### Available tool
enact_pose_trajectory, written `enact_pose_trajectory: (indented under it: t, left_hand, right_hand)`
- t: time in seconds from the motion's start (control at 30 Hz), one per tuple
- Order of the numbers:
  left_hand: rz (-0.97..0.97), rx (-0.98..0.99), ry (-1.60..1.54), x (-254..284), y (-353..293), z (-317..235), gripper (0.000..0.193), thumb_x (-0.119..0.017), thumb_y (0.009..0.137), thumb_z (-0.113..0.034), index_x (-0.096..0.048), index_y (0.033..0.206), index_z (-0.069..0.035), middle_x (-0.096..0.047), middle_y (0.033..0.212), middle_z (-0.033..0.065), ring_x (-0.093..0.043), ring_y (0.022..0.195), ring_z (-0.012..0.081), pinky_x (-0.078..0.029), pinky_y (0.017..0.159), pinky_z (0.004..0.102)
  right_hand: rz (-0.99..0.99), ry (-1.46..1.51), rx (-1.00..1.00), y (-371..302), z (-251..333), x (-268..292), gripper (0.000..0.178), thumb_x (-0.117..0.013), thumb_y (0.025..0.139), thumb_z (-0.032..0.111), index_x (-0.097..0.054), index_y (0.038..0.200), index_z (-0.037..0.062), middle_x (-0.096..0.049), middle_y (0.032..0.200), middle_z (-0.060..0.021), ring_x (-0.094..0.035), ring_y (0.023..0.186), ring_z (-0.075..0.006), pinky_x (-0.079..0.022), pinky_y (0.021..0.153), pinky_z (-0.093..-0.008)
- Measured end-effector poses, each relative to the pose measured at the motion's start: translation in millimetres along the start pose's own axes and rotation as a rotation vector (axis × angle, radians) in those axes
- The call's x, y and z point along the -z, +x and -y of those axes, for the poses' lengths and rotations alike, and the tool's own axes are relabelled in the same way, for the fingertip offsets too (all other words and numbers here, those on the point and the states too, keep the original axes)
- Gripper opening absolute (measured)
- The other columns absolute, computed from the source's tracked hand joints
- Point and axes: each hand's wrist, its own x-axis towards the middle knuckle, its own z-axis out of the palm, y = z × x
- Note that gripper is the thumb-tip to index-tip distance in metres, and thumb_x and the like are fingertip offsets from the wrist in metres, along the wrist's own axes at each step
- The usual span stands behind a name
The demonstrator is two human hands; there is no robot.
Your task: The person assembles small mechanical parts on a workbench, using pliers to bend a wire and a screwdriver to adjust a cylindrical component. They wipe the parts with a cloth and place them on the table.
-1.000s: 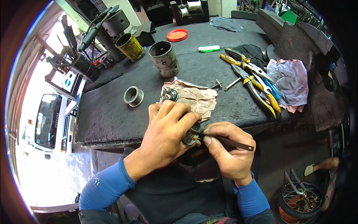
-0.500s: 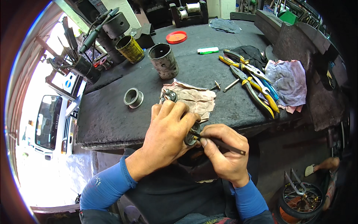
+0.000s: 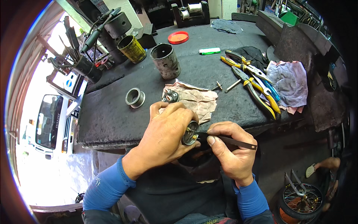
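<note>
My left hand (image 3: 162, 128) is closed around a small round metal cap (image 3: 186, 139), whose open side faces right and shows brass-coloured pieces inside. In a pinch between thumb and fingers, my right hand (image 3: 234, 155) holds a thin dark hacksaw blade (image 3: 241, 143) with a hole at its outer end. The blade's inner tip points at the cap, a small gap away as far as I can tell. Just beyond my left fingers, a small dark round part with metal terminals (image 3: 170, 96) lies on a pinkish cloth (image 3: 197, 99).
A grooved metal ring (image 3: 135, 98) and a worn metal cylinder (image 3: 165, 63) stand on the dark bench (image 3: 108, 123). Pliers (image 3: 257, 89) with yellow handles lie at right, next to a grey-purple rag (image 3: 287, 82). Farther back are a yellow can (image 3: 132, 50) and a red lid (image 3: 178, 37).
The hacksaw blade has drawn back to the right, out of the cap, with my right hand. The cap's opening now shows more fully in my left hand.
</note>
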Motion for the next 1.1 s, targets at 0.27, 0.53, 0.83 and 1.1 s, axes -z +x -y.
enact_pose_trajectory:
  t: [0.27,0.53,0.83,1.1]
  left_hand:
    - [-0.048,-0.003,-0.070,6,-3,10,0.053,-0.090,0.074,-0.018,-0.072,0.123,-0.010,-0.072,0.112,0.0062,-0.061,0.115,0.0329,-0.042,0.102,0.0453]
    - [-0.183,-0.082,0.015,2,-2,12,0.047,-0.091,0.072,-0.021,-0.075,0.115,-0.011,-0.074,0.110,0.0028,-0.056,0.097,0.0299,-0.045,0.092,0.0429]
    - [-0.166,-0.103,0.073,-5,3,9,0.045,-0.090,0.075,-0.028,-0.074,0.114,-0.013,-0.070,0.109,0.0031,-0.055,0.100,0.0308,-0.044,0.093,0.0436]
    - [-0.116,-0.106,0.144,-6,1,3,0.044,-0.089,0.078,-0.033,-0.073,0.114,-0.014,-0.068,0.111,0.0027,-0.053,0.100,0.0305,-0.042,0.095,0.0446]
  right_hand:
    - [0.049,-0.102,0.166,7,-3,-3,0.020,-0.076,0.086,-0.010,-0.076,0.105,-0.0045,-0.077,0.098,-0.0160,-0.076,0.087,-0.0244,-0.060,0.079,-0.0335]
    - [0.086,-0.183,0.293,15,-4,-6,0.023,-0.076,0.082,-0.011,-0.076,0.104,-0.0026,-0.077,0.098,-0.0165,-0.077,0.089,-0.0301,-0.061,0.081,-0.0372]
    - [0.099,-0.209,0.323,15,-6,-9,0.023,-0.076,0.081,-0.011,-0.074,0.102,-0.0020,-0.076,0.096,-0.0162,-0.075,0.087,-0.0304,-0.061,0.080,-0.0380]
    - [0.113,-0.126,0.180,12,-3,-2,0.018,-0.075,0.086,-0.009,-0.074,0.103,-0.0037,-0.076,0.095,-0.0159,-0.076,0.083,-0.0268,-0.060,0.076,-0.0348]
